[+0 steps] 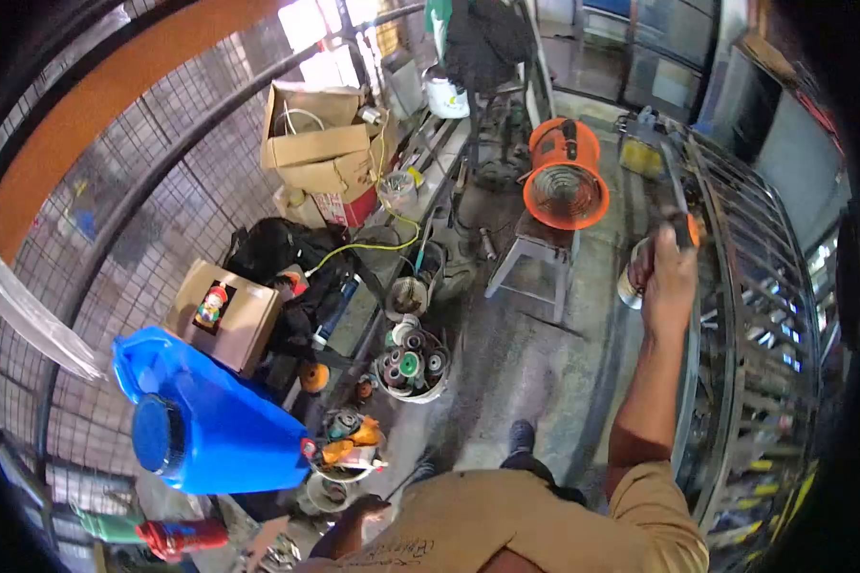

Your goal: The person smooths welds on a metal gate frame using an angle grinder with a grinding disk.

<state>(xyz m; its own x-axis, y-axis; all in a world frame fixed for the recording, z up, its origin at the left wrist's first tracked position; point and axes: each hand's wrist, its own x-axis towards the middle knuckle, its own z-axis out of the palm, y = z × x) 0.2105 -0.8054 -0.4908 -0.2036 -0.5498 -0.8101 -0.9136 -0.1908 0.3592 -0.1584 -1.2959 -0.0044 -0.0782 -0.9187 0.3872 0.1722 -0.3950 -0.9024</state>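
Observation:
My right hand (672, 272) is raised at the right, its fingers wrapped round a dark handle with an orange end (685, 231). A round, pale-rimmed thing (633, 277) shows just left of that hand, partly hidden and blurred. My left hand (368, 507) is low, near my body at the bottom, beside a small bucket (327, 492); its fingers are small and partly hidden, so its grip cannot be made out. Just above it stands a container with orange gloves (352, 442) and a red-capped bottle.
An orange blower (566, 181) rests on a grey stool (537, 263) ahead. A blue jerrycan (220, 420), cardboard boxes (320, 148) and a bucket of discs (413, 365) line the left. Metal railings (755, 325) run along the right. A yellow cable crosses the left bench.

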